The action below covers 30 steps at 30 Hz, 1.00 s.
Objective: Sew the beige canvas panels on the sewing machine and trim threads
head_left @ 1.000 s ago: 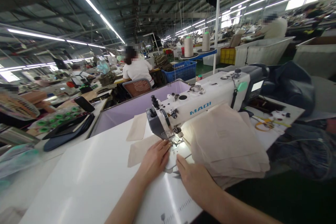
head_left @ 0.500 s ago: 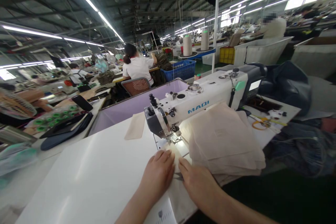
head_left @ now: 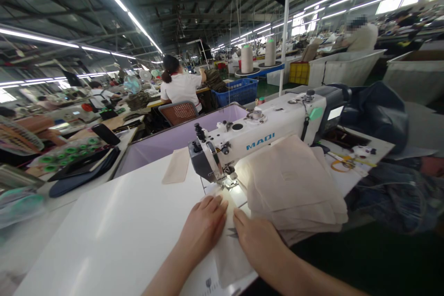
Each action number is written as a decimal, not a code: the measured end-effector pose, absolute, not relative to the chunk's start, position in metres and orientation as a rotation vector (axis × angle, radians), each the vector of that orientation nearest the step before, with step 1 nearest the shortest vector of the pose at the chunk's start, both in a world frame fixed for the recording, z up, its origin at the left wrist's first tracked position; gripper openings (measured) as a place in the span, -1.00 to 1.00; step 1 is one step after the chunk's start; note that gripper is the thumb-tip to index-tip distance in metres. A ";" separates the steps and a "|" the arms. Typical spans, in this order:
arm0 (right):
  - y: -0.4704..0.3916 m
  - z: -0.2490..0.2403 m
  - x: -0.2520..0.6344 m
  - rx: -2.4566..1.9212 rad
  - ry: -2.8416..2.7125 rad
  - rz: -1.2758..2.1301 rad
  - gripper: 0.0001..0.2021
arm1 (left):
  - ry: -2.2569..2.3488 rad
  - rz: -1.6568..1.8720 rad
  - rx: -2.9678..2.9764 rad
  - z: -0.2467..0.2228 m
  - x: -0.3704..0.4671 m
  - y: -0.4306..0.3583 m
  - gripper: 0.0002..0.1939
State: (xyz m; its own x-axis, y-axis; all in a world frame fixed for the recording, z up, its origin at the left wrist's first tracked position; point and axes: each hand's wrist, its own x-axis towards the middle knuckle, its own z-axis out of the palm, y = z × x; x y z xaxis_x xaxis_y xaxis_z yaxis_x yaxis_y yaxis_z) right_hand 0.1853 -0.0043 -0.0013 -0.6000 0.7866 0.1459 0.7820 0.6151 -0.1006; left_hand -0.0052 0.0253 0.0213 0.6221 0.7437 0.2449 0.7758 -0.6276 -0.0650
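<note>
A strip of pale cloth (head_left: 231,259) runs under the needle area of a white sewing machine (head_left: 270,132). My left hand (head_left: 206,219) lies on the cloth's left side, palm down, fingers together and slightly bent. On the right edge, my right hand (head_left: 255,236) pinches the cloth between thumb and fingers, with dark scissor-like blades (head_left: 232,232) poking out beside it. A stack of beige cloth pieces (head_left: 294,185) rests right of the needle. One small beige piece (head_left: 176,165) lies left of the machine head.
Behind the machine is a purple bin (head_left: 149,145). Yellow-handled scissors (head_left: 342,165) lie at the right. Thread cones (head_left: 247,59) stand on a blue rack. A person in white (head_left: 180,85) sits ahead, near a blue basket (head_left: 239,92).
The view has shifted slightly. Both hands stay beside the needle area with little movement; more of the cloth strip and the dark blades shows between them.
</note>
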 end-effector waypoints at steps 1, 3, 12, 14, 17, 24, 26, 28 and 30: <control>-0.002 0.000 0.185 -1.304 -2.670 0.048 -0.55 | -1.261 -0.298 -2.681 0.022 -0.006 0.028 -0.71; 0.003 0.003 0.184 -1.310 -2.695 0.061 -0.57 | -1.257 -0.302 -2.676 0.023 -0.008 0.032 -0.72; 0.025 0.022 0.178 -1.321 -2.751 0.112 -0.72 | -1.298 -0.312 -2.655 0.024 -0.020 0.057 -0.72; 0.028 0.025 0.177 -1.327 -2.742 0.108 -0.75 | -1.305 -0.332 -2.652 0.024 -0.022 0.061 -0.71; 0.031 0.025 0.176 -1.327 -2.743 0.099 -0.76 | -1.312 -0.350 -2.663 0.025 -0.024 0.066 -0.72; 0.031 0.018 0.173 -1.328 -2.712 0.055 -0.76 | -1.396 -0.306 -2.606 0.022 -0.022 0.060 -0.70; 0.029 0.018 0.172 -1.351 -2.701 0.069 -0.73 | -1.450 -0.280 -2.533 0.012 -0.017 0.051 -0.65; 0.026 0.020 0.175 -1.360 -2.691 0.116 -0.69 | -1.437 -0.270 -2.494 -0.002 -0.011 0.039 -0.60; 0.022 0.025 0.183 -1.347 -2.672 0.226 -0.69 | -1.322 -0.264 -2.520 -0.017 -0.007 0.024 -0.53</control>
State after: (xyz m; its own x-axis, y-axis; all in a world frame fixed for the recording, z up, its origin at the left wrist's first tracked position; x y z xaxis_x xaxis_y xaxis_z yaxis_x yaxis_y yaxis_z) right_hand 0.1828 0.0218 0.0251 -0.5894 0.8058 0.0575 0.7847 0.5880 -0.1962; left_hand -0.0068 0.0244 -0.0174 0.5642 0.7734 0.2891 0.8251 -0.5410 -0.1629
